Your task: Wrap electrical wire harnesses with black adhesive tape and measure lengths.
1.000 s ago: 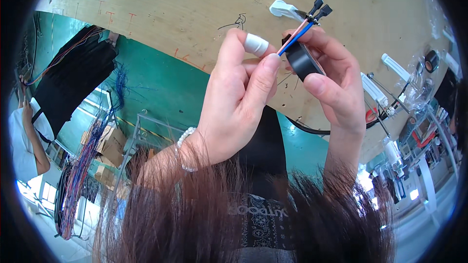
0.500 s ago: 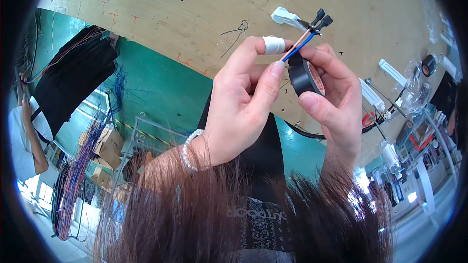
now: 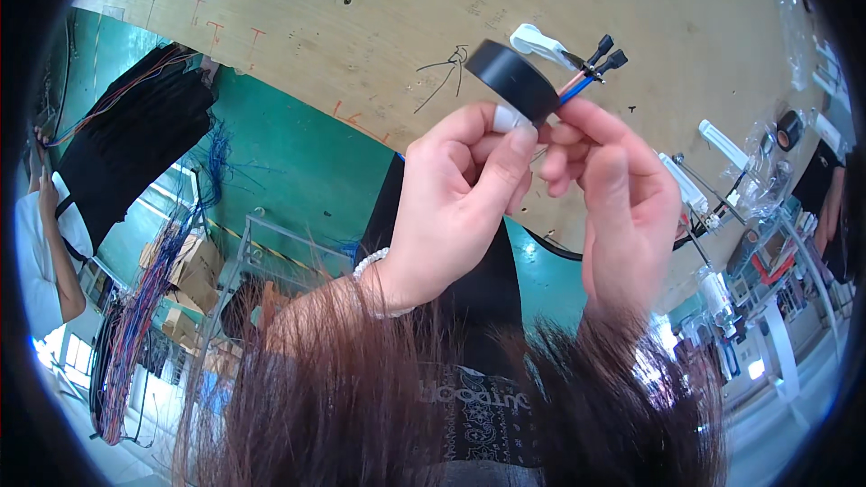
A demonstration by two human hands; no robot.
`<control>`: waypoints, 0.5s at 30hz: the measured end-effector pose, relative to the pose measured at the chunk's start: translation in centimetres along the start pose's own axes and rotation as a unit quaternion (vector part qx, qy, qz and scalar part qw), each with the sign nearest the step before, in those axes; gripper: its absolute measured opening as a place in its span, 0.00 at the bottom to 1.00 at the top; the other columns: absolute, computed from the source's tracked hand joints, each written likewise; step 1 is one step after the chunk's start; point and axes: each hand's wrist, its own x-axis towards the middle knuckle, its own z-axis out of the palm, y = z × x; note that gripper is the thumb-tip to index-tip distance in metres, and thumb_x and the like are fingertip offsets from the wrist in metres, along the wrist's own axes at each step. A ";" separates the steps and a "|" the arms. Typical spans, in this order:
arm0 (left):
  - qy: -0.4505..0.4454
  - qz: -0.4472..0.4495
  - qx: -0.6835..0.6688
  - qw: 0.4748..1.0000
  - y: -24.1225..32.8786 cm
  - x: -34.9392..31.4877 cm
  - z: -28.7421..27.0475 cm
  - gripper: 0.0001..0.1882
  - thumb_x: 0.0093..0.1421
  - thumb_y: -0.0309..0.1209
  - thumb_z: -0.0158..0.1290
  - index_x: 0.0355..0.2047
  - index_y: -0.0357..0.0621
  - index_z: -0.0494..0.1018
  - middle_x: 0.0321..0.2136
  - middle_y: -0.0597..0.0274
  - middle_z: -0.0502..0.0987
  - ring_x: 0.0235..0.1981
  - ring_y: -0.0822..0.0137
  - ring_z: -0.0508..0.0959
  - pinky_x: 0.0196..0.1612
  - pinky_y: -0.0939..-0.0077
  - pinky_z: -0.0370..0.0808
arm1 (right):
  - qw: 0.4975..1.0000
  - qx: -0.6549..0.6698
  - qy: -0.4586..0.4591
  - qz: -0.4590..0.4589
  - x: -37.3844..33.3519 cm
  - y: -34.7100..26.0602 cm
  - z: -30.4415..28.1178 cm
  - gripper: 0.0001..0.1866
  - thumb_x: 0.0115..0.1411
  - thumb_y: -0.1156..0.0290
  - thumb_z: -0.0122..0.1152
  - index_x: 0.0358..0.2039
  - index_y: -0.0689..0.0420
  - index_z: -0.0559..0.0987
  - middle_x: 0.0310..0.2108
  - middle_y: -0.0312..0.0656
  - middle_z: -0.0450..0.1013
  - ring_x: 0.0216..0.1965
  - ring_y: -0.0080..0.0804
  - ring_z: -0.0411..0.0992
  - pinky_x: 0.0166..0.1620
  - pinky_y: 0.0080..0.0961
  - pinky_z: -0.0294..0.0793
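Observation:
Between its thumb and bandaged index finger, my left hand (image 3: 460,189) pinches a pair of wires, one pink and one blue (image 3: 575,90). Two dark terminal ends (image 3: 612,61) stick out at the upper right of the wires. A roll of black tape (image 3: 510,77) sits across the wires just above the left thumb, hiding part of them. My right hand (image 3: 627,185) is at the right of the roll, index fingertip close to the wires and roll, thumb apart from the fingers. Whether that fingertip touches the roll is unclear.
A wooden board (image 3: 406,45) with drawn marks lies beyond my hands. On it a white clip-like holder (image 3: 538,42) stands behind the terminals, with more white holders (image 3: 724,142) at right. Another black tape roll (image 3: 789,129) lies near clear plastic. At far left is a person's arm (image 3: 61,252).
The tape roll has passed from my right hand's side over to the left of the wires. My right thumb has come off the roll. My left hand still pinches the wires.

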 end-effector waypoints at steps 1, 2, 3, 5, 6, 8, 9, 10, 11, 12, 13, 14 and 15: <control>-0.009 -0.018 -0.006 1.000 0.2 0.1 -0.3 0.09 0.70 0.29 0.51 0.40 0.33 0.73 0.22 0.70 0.74 0.22 0.83 0.69 0.25 0.86 0.63 | 1.000 0.017 0.013 0.004 0.3 0.6 -0.2 0.27 0.65 0.62 0.63 0.56 0.69 0.72 0.51 0.45 0.73 0.45 0.25 0.73 0.50 0.24 0.73; -0.022 -0.043 -0.015 0.999 0.4 0.1 -0.5 0.10 0.70 0.30 0.51 0.39 0.34 0.74 0.21 0.71 0.73 0.20 0.83 0.67 0.23 0.86 0.62 | 1.000 -0.006 0.028 0.013 0.8 1.2 -0.3 0.25 0.68 0.62 0.59 0.58 0.68 0.71 0.53 0.46 0.71 0.47 0.25 0.72 0.53 0.24 0.72; -0.033 -0.073 -0.026 0.996 0.7 0.3 -0.8 0.10 0.69 0.32 0.51 0.39 0.34 0.74 0.20 0.71 0.72 0.19 0.82 0.66 0.22 0.86 0.60 | 0.999 -0.017 -0.002 -0.029 1.2 1.8 -0.5 0.23 0.71 0.62 0.55 0.59 0.66 0.70 0.56 0.48 0.70 0.50 0.26 0.72 0.55 0.25 0.71; -0.057 -0.138 -0.058 0.987 1.4 0.6 -1.3 0.11 0.69 0.33 0.51 0.38 0.36 0.75 0.17 0.72 0.70 0.16 0.82 0.64 0.21 0.85 0.58 | 0.995 -0.042 -0.020 -0.092 2.4 3.4 -0.7 0.24 0.72 0.62 0.54 0.61 0.64 0.68 0.59 0.48 0.69 0.56 0.28 0.70 0.59 0.28 0.69; -0.069 -0.175 -0.079 0.979 1.8 0.8 -1.6 0.12 0.69 0.34 0.51 0.37 0.36 0.75 0.16 0.72 0.69 0.16 0.82 0.63 0.21 0.85 0.58 | 0.991 0.021 -0.060 -0.114 3.0 4.2 -0.8 0.25 0.72 0.60 0.52 0.62 0.63 0.67 0.60 0.51 0.67 0.58 0.34 0.70 0.60 0.33 0.69; -0.091 -0.227 -0.115 0.963 2.4 1.0 -1.9 0.13 0.70 0.36 0.50 0.36 0.38 0.75 0.15 0.72 0.68 0.15 0.83 0.62 0.20 0.85 0.56 | 0.976 0.132 -0.120 -0.125 3.9 5.9 -1.1 0.27 0.72 0.54 0.49 0.62 0.62 0.65 0.64 0.57 0.63 0.60 0.45 0.69 0.62 0.43 0.69; -0.090 -0.231 -0.111 0.962 2.5 1.0 -1.9 0.13 0.70 0.36 0.50 0.36 0.38 0.75 0.15 0.72 0.68 0.15 0.83 0.62 0.20 0.85 0.56 | 0.971 0.129 -0.139 -0.146 4.3 6.7 -1.3 0.27 0.71 0.53 0.50 0.60 0.62 0.66 0.64 0.58 0.63 0.61 0.47 0.69 0.63 0.45 0.67; -0.089 -0.233 -0.106 0.962 2.6 1.0 -1.9 0.13 0.70 0.36 0.50 0.36 0.38 0.75 0.15 0.72 0.68 0.14 0.83 0.61 0.20 0.86 0.56 | 0.968 0.124 -0.147 -0.158 4.6 7.4 -1.6 0.27 0.71 0.53 0.50 0.59 0.62 0.67 0.64 0.59 0.63 0.61 0.49 0.68 0.64 0.48 0.66; -0.088 -0.238 -0.102 0.962 2.6 1.0 -1.9 0.13 0.70 0.36 0.50 0.35 0.38 0.75 0.15 0.73 0.68 0.14 0.83 0.61 0.20 0.86 0.56 | 0.966 0.116 -0.158 -0.166 5.0 7.9 -1.8 0.27 0.70 0.52 0.51 0.58 0.62 0.67 0.64 0.60 0.63 0.62 0.51 0.68 0.65 0.50 0.65; -0.078 -0.223 -0.095 0.967 2.6 0.9 -1.8 0.12 0.69 0.36 0.50 0.35 0.38 0.75 0.15 0.73 0.68 0.15 0.83 0.61 0.20 0.86 0.56 | 0.972 0.095 -0.157 -0.145 5.3 8.3 -2.0 0.26 0.70 0.52 0.51 0.56 0.62 0.68 0.64 0.61 0.63 0.62 0.51 0.68 0.65 0.50 0.65; -0.070 -0.208 -0.088 0.972 2.4 0.8 -1.7 0.12 0.69 0.35 0.50 0.35 0.38 0.74 0.15 0.73 0.68 0.15 0.83 0.61 0.20 0.86 0.56 | 0.977 0.070 -0.160 -0.122 5.4 8.4 -2.3 0.26 0.70 0.51 0.51 0.54 0.62 0.69 0.64 0.61 0.63 0.61 0.51 0.69 0.65 0.50 0.65; -0.071 -0.182 -0.086 0.977 2.3 0.7 -1.6 0.12 0.69 0.35 0.51 0.35 0.38 0.74 0.15 0.74 0.68 0.15 0.83 0.60 0.20 0.85 0.55 | 0.980 0.059 -0.165 -0.092 5.5 8.3 -2.5 0.25 0.70 0.51 0.52 0.52 0.62 0.70 0.63 0.62 0.63 0.61 0.51 0.69 0.64 0.50 0.65; -0.045 -0.151 -0.041 0.987 2.0 0.5 -1.4 0.11 0.69 0.34 0.51 0.35 0.38 0.74 0.16 0.74 0.68 0.15 0.83 0.60 0.21 0.86 0.55 | 0.979 0.030 -0.163 -0.119 5.2 7.8 -2.7 0.25 0.70 0.51 0.52 0.50 0.62 0.71 0.63 0.62 0.64 0.61 0.51 0.69 0.64 0.49 0.66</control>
